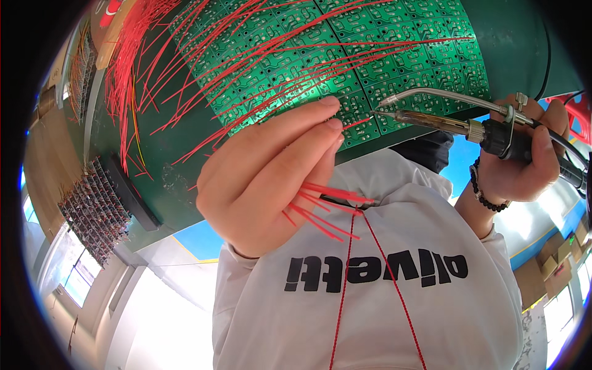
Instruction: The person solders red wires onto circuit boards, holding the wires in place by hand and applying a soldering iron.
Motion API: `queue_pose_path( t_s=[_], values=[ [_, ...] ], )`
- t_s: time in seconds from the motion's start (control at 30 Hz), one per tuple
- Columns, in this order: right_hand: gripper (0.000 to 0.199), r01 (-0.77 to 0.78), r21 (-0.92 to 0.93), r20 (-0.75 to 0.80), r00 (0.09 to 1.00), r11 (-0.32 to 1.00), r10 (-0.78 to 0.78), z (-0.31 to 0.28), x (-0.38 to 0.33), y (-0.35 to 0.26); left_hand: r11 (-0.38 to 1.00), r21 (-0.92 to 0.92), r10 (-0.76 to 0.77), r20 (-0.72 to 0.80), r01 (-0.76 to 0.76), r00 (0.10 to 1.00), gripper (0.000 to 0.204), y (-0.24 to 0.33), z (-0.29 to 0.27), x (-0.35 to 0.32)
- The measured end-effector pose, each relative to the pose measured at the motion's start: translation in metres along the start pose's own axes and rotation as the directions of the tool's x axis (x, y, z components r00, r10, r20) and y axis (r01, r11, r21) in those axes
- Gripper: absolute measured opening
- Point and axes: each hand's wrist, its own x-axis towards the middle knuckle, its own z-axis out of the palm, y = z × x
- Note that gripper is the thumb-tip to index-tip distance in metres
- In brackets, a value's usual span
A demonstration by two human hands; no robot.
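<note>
Head view: left hand (265, 179) pinches a thin, limp, light red wire (357, 123) btwn fingertips near its end at the green circuit board panel (370, 55), spare red wires tucked in palm; right hand (524, 160) is closed round a black-handled soldering iron (444, 123), tip touching the fragile joint.

Rack of small boards (95, 206), left

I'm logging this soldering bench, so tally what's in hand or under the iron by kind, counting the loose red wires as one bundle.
Soldering iron, in the right hand: 1
Green circuit-board panel: 1
Bundle of red wires, in the left hand: 1
Hands: 2
Total: 5
</note>
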Motion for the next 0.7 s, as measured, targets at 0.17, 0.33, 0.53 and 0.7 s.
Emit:
queue_pose_path(
  t_s=[0.17, 0.33, 0.53, 0.7],
  values=[
    [0.017, 0.076, 0.024, 0.097, 0.992, 0.997, -0.078, 0.0, 0.002, 0.005, 1.0, 0.002, -0.027, 0.04, 0.027, 0.999, 0.012, -0.006, 0.002, -0.001],
    [0.016, 0.162, -0.11, 0.08, 0.985, 0.981, -0.154, -0.003, 0.001, 0.011, 0.999, 0.052, -0.014, 0.067, 0.01, 0.998, 0.013, -0.009, 0.003, 0.0],
    [0.03, -0.023, 0.086, 0.228, 0.974, 0.996, 0.003, -0.024, 0.004, 0.021, 0.993, 0.111, 0.029, 0.074, -0.037, 0.997, 0.015, -0.011, 0.004, -0.001],
    [0.03, -0.034, 0.117, 0.191, 0.982, 0.993, 0.011, -0.02, 0.001, 0.02, 0.993, 0.117, 0.021, 0.067, -0.029, 0.997, 0.015, -0.011, 0.003, -0.002]
  ],
)
